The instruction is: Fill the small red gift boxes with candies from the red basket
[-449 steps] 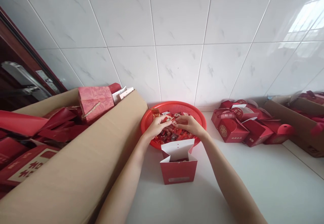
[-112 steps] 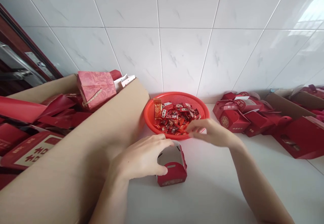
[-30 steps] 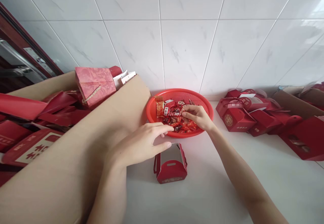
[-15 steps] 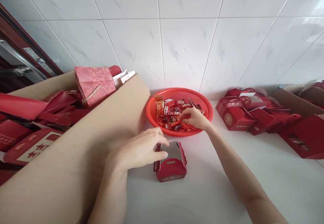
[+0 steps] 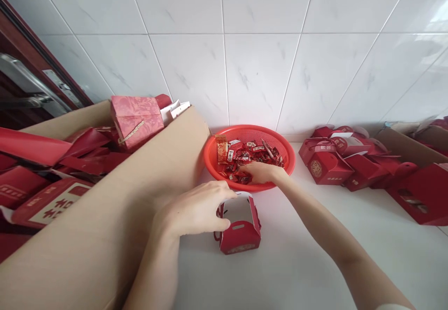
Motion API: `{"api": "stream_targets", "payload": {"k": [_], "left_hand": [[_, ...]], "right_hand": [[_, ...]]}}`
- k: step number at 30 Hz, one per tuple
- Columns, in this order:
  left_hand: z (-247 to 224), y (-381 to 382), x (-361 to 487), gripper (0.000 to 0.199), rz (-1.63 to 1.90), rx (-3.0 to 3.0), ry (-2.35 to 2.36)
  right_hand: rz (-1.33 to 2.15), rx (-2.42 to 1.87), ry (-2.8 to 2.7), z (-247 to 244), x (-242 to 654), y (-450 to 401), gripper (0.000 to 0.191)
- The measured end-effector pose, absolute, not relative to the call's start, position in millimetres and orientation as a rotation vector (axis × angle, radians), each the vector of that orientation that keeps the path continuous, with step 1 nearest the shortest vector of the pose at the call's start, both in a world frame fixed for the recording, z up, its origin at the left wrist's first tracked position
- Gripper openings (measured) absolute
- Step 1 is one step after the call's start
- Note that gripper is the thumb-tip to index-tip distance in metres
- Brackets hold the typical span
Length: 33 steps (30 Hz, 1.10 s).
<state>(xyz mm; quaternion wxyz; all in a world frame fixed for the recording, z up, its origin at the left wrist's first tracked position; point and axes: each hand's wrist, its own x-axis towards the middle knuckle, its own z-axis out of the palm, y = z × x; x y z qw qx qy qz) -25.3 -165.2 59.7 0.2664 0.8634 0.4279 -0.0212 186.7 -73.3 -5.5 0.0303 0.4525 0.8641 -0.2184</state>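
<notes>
A small red gift box with a white inside stands on the white tabletop, its top open. My left hand is at the box's left side, thumb and fingers apart around its upper edge; whether it presses on the wall I cannot tell. Behind the box sits a red plastic basket with many small wrapped candies, mostly red. My right hand reaches into the front of the basket. Its fingertips are down among the candies and partly hidden. An orange-gold packet leans at the basket's left.
A large cardboard box with folded red packaging and a pink patterned box fills the left. Several red gift boxes line the wall at right, beside another cardboard box. White tiles rise behind.
My right hand has moved left and lower into the candies. A reddish stick-like packet it was near now lies uncovered. My left hand and the box keep nearly the same positions; the view shifted slightly.
</notes>
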Motion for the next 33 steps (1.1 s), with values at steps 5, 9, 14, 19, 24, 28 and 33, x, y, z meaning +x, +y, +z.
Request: {"api": "stream_targets", "payload": {"k": [5, 9, 14, 19, 24, 28, 33], "left_hand": [[62, -166, -25, 0.058, -0.058, 2.326, 1.149], [62, -166, -24, 0.058, -0.021, 2.354, 1.111], [61, -163, -26, 0.062, 0.029, 2.356, 1.083], [60, -159, -30, 0.058, 0.05, 2.324, 1.101], [62, -156, -33, 0.047, 0.043, 2.327, 1.153], [60, -149, -35, 0.043, 0.238, 2.309, 1.257], [42, -119, -31, 0.041, 0.505, 2.166, 1.246]], "right_hand": [[-0.556, 1.376, 2.689, -7, 180, -69, 0.013], [-0.684, 1.465, 2.801, -6, 187, -69, 0.015], [-0.828, 1.617, 2.906, -10, 200, -69, 0.017], [-0.949, 1.733, 2.957, -15, 205, -67, 0.014], [-0.765, 1.979, 2.86, -13, 204, -66, 0.006], [-0.566, 2.083, 2.755, -11, 202, -69, 0.009], [-0.594, 1.923, 2.643, -13, 200, -72, 0.008]]}}
